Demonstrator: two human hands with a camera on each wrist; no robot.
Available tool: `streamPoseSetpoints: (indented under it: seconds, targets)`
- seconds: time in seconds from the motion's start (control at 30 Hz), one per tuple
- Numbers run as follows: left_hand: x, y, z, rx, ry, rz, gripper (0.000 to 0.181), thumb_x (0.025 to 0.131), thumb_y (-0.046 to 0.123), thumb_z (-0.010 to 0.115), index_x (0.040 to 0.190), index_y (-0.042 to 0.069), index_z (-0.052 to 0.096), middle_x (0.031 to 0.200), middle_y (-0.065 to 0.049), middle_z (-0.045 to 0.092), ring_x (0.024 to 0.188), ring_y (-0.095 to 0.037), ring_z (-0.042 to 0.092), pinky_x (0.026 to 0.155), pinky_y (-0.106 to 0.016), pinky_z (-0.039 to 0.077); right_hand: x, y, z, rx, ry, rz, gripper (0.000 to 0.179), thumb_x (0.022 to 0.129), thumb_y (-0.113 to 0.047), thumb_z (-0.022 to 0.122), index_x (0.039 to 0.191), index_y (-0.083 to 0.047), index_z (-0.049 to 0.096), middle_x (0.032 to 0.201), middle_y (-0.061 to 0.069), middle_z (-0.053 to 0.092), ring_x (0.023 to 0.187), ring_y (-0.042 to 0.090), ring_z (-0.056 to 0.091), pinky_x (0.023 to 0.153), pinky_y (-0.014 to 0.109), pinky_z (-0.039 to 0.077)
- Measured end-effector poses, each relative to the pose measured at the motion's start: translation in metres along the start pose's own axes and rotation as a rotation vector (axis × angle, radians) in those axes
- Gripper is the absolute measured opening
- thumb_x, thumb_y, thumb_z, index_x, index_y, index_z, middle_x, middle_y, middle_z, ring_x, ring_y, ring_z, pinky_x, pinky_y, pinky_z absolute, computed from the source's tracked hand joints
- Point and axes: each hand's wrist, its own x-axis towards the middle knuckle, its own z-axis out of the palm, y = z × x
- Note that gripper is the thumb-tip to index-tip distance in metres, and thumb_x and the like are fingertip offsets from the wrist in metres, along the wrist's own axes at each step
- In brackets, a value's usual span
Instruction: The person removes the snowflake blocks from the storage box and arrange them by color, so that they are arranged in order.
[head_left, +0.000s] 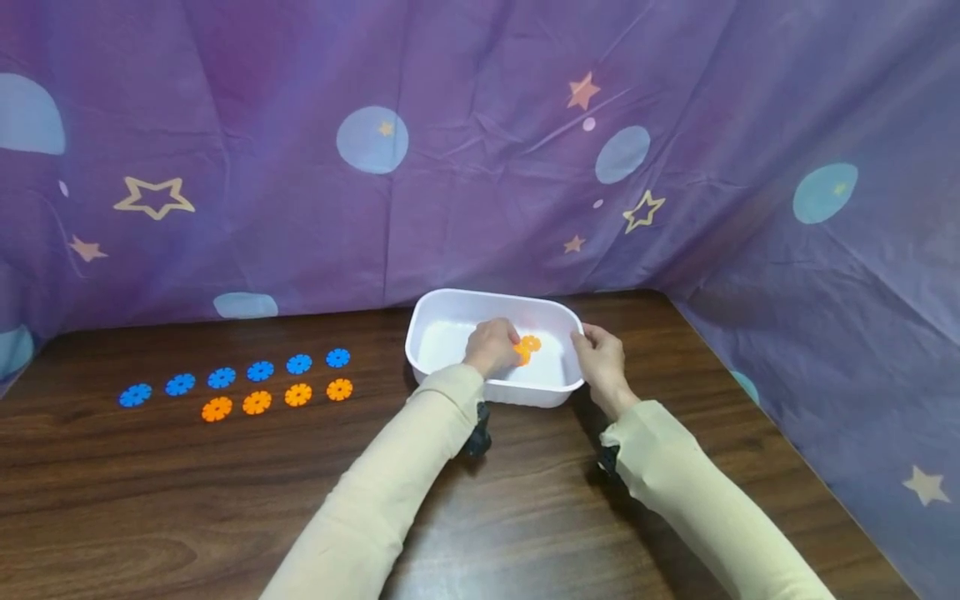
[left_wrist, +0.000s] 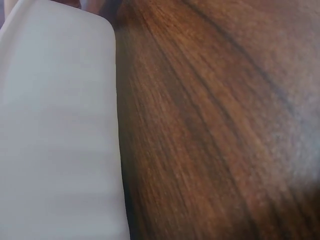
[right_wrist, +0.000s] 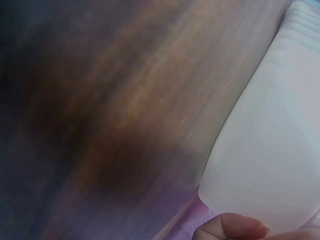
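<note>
A white plastic bin (head_left: 442,379) stands on the table with two orange notched discs in its right half. My left hand (head_left: 491,346) reaches over the near rim into it, fingers curled down and pinching the nearer orange disc (head_left: 522,356). Beyond that one lies the other orange disc (head_left: 531,342). At the bin's right end, my right hand (head_left: 602,362) grips the rim, thumb on the inner side. Its fingers (right_wrist: 235,227) show at the bottom of the right wrist view, against the bin's wall (right_wrist: 265,150). The left wrist view shows only the bin's outer side (left_wrist: 60,125) and wood.
On the left of the brown wooden table (head_left: 225,500) lie a row of several blue notched discs (head_left: 221,378) and, nearer, a shorter row of several orange ones (head_left: 257,402). A purple curtain (head_left: 300,217) with stars hangs behind the table and along its right side.
</note>
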Motion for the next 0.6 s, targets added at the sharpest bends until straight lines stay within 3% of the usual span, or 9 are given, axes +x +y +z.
streamPoseSetpoints:
  seconds: [0.2, 0.33, 0.47, 0.6]
  targets:
    - [-0.002, -0.002, -0.002, -0.147, 0.046, -0.007, 0.027, 0.071, 0.004, 0.074, 0.098, 0.007, 0.069, 0.101, -0.010, 0.067, 0.092, -0.026, 0.059, 0.082, -0.030, 0.048, 0.000, 0.001, 0.000, 0.004, 0.000, -0.001, 0.039, 0.097, -0.016, 0.047, 0.129, 0.005, 0.052, 0.118, 0.024, 0.058, 0.101, 0.030, 0.059, 0.081, 0.030, 0.054]
    - [-0.002, -0.004, -0.004, -0.271, 0.074, -0.003, 0.028, 0.070, 0.003, 0.075, 0.097, 0.006, 0.069, 0.090, -0.010, 0.070, 0.075, -0.019, 0.062, 0.068, -0.022, 0.048, 0.001, 0.002, 0.001, -0.003, 0.003, -0.002, 0.039, 0.096, -0.016, 0.047, 0.130, 0.003, 0.051, 0.118, 0.024, 0.058, 0.101, 0.030, 0.059, 0.082, 0.031, 0.054]
    - [-0.003, -0.006, -0.007, -0.394, 0.057, 0.011, 0.026, 0.072, 0.001, 0.075, 0.098, 0.003, 0.068, 0.082, -0.013, 0.071, 0.055, -0.009, 0.058, 0.053, -0.016, 0.047, 0.001, 0.002, 0.001, -0.011, 0.009, 0.006, 0.039, 0.097, -0.017, 0.047, 0.130, 0.003, 0.052, 0.117, 0.023, 0.058, 0.101, 0.029, 0.059, 0.082, 0.032, 0.054]
    - [-0.005, -0.006, -0.013, -0.456, 0.025, 0.008, 0.026, 0.074, 0.001, 0.075, 0.100, 0.002, 0.068, 0.086, -0.014, 0.071, 0.053, -0.006, 0.056, 0.051, -0.016, 0.048, 0.000, 0.002, 0.000, -0.011, 0.021, 0.002, 0.038, 0.096, -0.016, 0.048, 0.129, 0.003, 0.053, 0.114, 0.023, 0.059, 0.099, 0.029, 0.059, 0.079, 0.029, 0.054]
